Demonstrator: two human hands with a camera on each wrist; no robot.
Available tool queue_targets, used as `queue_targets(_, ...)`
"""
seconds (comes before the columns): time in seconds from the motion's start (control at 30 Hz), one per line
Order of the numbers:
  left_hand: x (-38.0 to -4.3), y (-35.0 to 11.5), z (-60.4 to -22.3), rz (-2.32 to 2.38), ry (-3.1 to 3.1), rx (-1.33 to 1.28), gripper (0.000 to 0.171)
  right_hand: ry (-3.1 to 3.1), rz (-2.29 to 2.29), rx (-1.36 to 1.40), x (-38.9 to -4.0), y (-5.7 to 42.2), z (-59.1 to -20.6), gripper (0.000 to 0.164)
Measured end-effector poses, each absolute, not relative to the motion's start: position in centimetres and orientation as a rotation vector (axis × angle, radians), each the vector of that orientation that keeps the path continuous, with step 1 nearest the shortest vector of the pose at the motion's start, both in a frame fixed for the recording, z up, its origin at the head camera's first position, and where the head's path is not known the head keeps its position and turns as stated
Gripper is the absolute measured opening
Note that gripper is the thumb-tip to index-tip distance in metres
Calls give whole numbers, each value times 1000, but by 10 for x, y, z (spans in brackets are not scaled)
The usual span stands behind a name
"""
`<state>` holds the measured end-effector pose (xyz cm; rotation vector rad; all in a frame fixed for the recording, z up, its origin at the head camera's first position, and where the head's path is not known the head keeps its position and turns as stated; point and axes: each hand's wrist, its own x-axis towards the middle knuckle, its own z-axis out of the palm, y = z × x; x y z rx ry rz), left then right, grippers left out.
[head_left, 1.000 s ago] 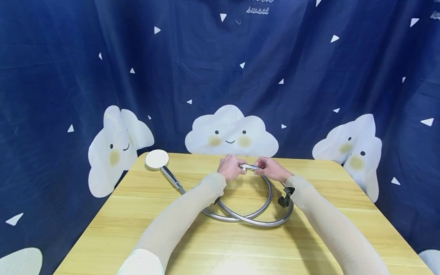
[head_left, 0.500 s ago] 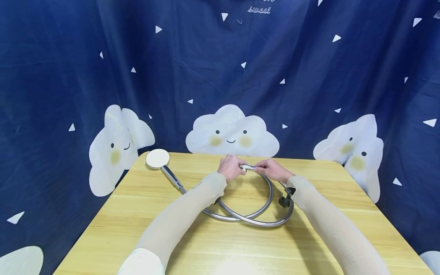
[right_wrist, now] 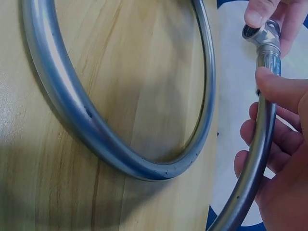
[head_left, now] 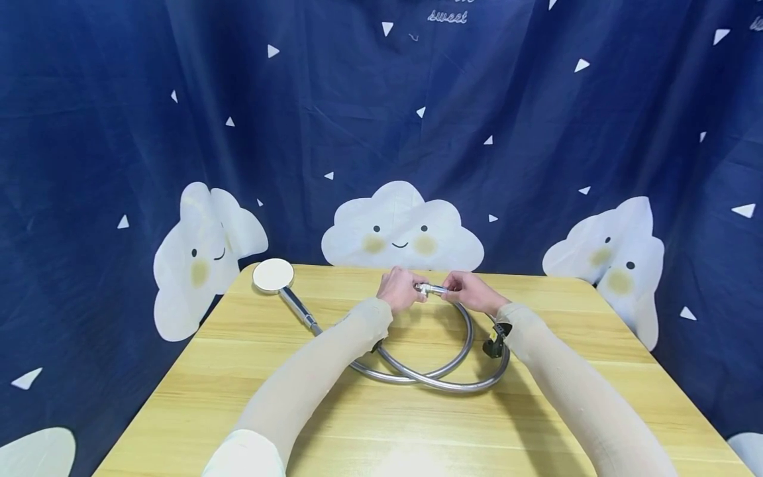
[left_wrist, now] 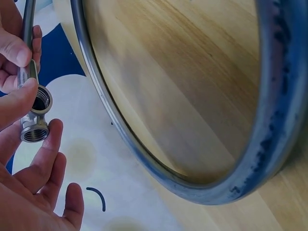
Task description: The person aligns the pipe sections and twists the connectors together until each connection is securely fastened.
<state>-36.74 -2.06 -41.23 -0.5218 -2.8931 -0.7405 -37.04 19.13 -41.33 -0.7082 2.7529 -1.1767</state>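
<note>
My left hand (head_left: pixel 398 289) pinches a small metal tee fitting (right_wrist: pixel 268 39) between thumb and fingers, its threaded openings showing in the left wrist view. My right hand (head_left: pixel 473 292) holds the other side, thumb and fingers on the chrome end nut (right_wrist: pixel 268 62) of a grey metal shower hose (head_left: pixel 471 385). Nut and fitting stand in line, joined end to end in the right wrist view. Both are held over the far edge of the table. From there the hose loops across the tabletop to a round shower head (head_left: pixel 273 275) with a chrome handle, lying at the far left.
Hose loops cross on the wooden table (head_left: pixel 238 397) between and below my forearms. A black wrist camera (head_left: pixel 493 346) hangs below my right wrist, close to the hose. Behind the table hangs a dark blue curtain (head_left: pixel 357 99) with white clouds.
My right fingers shift their hold on the hose nut, extending and then bending again. The left hand stays in place with the fitting, and the shower head has not moved.
</note>
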Motion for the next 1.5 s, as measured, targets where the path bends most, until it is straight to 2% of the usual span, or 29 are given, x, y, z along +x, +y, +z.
queue_targets(0.1, -366, -21, -412, -741, -2896, -512, 42, 2752, -1146, -717, -370, 192, -412, 6)
queue_targets(0.37, -366, -22, -413, -738, -2898, -504, 41, 2719, -1081, -674, -367, 191, -409, 23)
queue_targets(0.7, -368, -25, -415, -748, -2895, -508, 42, 2703, -1206, -716, -369, 187, -413, 13)
queue_targets(0.83, -366, -26, -415, -756, -2885, -513, 41, 2683, -1201, -768, -360, 185, -403, 11)
queue_targets(1.5, -368, -23, -416, -790, -2878, -517, 37, 2712, -1108, -712, -366, 193, -409, 23)
